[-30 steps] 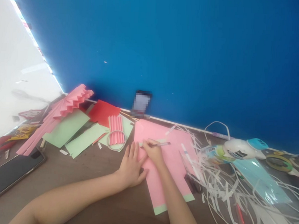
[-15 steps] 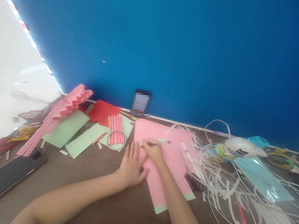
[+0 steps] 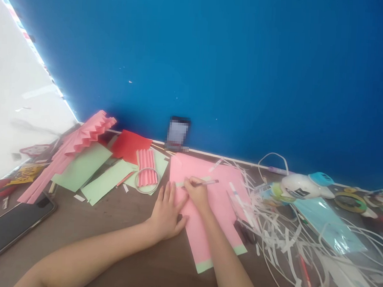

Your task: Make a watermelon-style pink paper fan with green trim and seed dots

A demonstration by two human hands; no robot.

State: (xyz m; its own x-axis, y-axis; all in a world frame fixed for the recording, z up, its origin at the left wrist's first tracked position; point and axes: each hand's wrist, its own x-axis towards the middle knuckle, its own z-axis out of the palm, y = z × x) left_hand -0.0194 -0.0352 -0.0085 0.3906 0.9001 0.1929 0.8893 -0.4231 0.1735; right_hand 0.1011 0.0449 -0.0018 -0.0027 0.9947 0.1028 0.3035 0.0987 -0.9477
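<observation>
A large sheet of pink paper (image 3: 220, 213) with pale green strips along its bottom edge lies on the dark table (image 3: 115, 259). My right hand (image 3: 197, 195) grips a pen (image 3: 210, 182), its tip down at the paper near a small pale green piece. Flat and with fingers spread, my left hand (image 3: 167, 213) presses on the sheet's left edge and the table beside it. Left of it are a small pleated pink paper (image 3: 147, 164) and a light ring (image 3: 140, 179) that lies over it. Scissors (image 3: 244, 232) with dark handles sit partly on the sheet's right side.
At right are tangled white paper strips (image 3: 283, 234), a white glue bottle (image 3: 300, 185) with a blue cap and a tape roll (image 3: 350, 202). At left lie green sheets (image 3: 83, 165), a pink folded fan (image 3: 79, 144) and a phone (image 3: 13, 230). A blue wall (image 3: 214, 76) rises behind.
The whole view has shifted slightly, so most things sit a little further left. Both hands keep nearly the same places, the pen still in my right hand.
</observation>
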